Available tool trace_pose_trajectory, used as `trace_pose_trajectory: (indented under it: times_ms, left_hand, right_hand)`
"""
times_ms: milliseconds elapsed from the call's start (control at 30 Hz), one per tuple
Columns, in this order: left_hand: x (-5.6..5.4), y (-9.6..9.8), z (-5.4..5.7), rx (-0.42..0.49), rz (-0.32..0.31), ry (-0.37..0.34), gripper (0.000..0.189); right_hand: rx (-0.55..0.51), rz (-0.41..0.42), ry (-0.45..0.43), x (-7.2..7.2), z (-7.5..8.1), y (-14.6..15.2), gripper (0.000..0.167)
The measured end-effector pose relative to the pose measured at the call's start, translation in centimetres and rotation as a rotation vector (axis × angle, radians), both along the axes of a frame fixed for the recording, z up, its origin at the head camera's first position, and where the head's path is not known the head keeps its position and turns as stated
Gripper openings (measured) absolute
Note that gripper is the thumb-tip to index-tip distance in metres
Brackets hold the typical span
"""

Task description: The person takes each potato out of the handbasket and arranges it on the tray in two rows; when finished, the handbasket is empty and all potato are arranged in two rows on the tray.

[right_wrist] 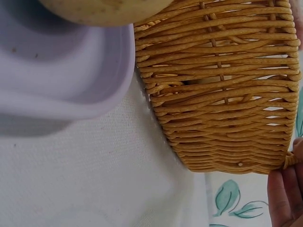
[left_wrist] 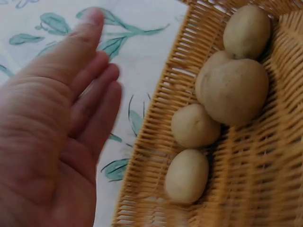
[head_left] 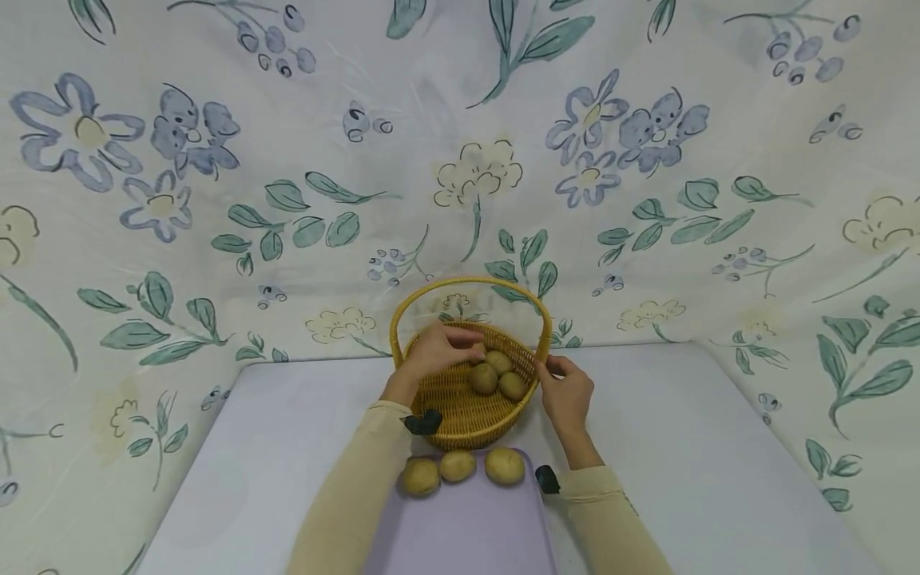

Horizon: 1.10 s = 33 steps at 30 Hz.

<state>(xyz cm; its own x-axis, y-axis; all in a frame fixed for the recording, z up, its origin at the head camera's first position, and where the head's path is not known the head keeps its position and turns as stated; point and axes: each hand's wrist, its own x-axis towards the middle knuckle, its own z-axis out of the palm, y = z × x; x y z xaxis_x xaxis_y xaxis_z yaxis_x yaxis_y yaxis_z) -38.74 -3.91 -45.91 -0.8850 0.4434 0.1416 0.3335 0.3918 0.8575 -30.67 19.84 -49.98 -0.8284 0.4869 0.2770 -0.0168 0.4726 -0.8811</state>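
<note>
My left hand (head_left: 446,349) hovers over the wicker basket (head_left: 460,439), its fingers loosely extended and holding nothing. In the left wrist view the empty left hand (left_wrist: 57,118) appears beside the basket's wall, apart from the potatoes (left_wrist: 236,92). Several potatoes (head_left: 484,378) lie together in the basket toward its right side. My right hand (head_left: 568,393) grips the basket's right rim near the foot of the arched handle (head_left: 470,279). In the right wrist view, fingers (right_wrist: 281,198) of that hand curl at the rim, partly cut off by the frame's edge.
In front of the basket lies a shallow purple tray (head_left: 467,535) with three potatoes (head_left: 505,465) along its far edge. A white table (head_left: 273,431) carries both. Behind stands a floral cloth backdrop (head_left: 287,144), close to the basket's far side.
</note>
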Motion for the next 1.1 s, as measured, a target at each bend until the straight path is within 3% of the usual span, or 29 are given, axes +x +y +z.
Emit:
trace_pose_trajectory:
  times_ms: [200, 567, 833, 1100]
  left_hand:
    - [0.0, 0.3, -0.5, -0.075, 0.012, -0.014, 0.036]
    - [-0.2, 0.2, -0.8, -0.161, -0.052, -0.043, 0.046]
    - [-0.3, 0.2, -1.3, -0.207, -0.080, -0.018, 0.049]
    - [-0.4, 0.3, -1.5, -0.326, -0.081, 0.040, 0.045]
  right_hand:
    - [0.005, -0.003, 0.001, 0.2, 0.1, -0.1, 0.017]
    - [0.015, -0.002, 0.020, 0.2, 0.2, 0.0, 0.016]
    - [0.026, 0.002, 0.013, 0.0, -0.1, 0.0, 0.016]
    - [0.028, -0.005, 0.009, 0.1, 0.0, -0.1, 0.017]
